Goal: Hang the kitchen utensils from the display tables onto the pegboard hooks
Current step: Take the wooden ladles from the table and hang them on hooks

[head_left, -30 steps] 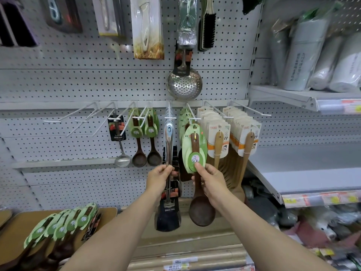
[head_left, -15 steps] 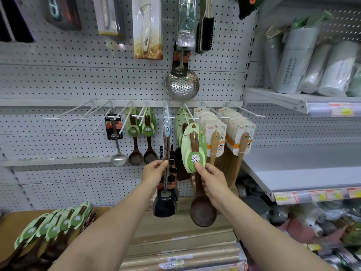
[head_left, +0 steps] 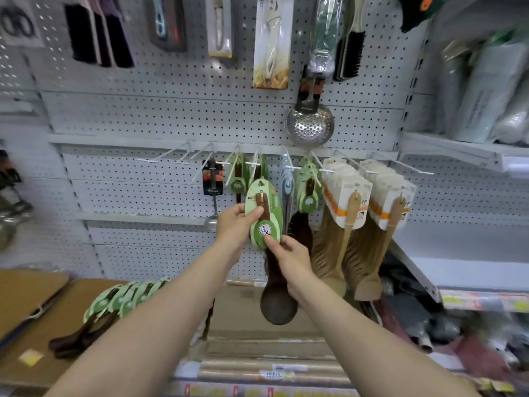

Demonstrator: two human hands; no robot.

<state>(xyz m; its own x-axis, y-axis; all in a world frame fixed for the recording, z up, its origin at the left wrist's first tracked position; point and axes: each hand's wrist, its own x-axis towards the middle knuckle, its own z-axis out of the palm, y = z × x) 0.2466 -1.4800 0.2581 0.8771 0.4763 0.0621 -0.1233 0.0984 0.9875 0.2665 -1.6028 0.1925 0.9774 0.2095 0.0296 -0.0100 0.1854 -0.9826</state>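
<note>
A dark wooden spoon (head_left: 278, 305) with a green card label (head_left: 264, 209) hangs upright in front of the pegboard (head_left: 143, 118), held in both my hands. My left hand (head_left: 236, 224) grips the left edge of the card, thumb across its front. My right hand (head_left: 289, 260) pinches the bottom of the card and the handle. The card's top sits just below the white hooks (head_left: 252, 163) that carry other green-labelled spoons. Several more green-labelled spoons (head_left: 114, 305) lie on the brown table (head_left: 71, 293) at lower left.
Bare white hooks (head_left: 160, 159) stick out at the left of the row. A steel ladle (head_left: 212, 193), tongs (head_left: 287, 190) and pale wooden spatulas (head_left: 352, 224) hang alongside. A skimmer (head_left: 309, 124) hangs above. White shelves (head_left: 458, 250) stand at right.
My left hand let go of the hanging tongs and moved right onto the spoon's green card. The spoon shifted left, away from its hook, toward the hooks to the left. The view swung left.
</note>
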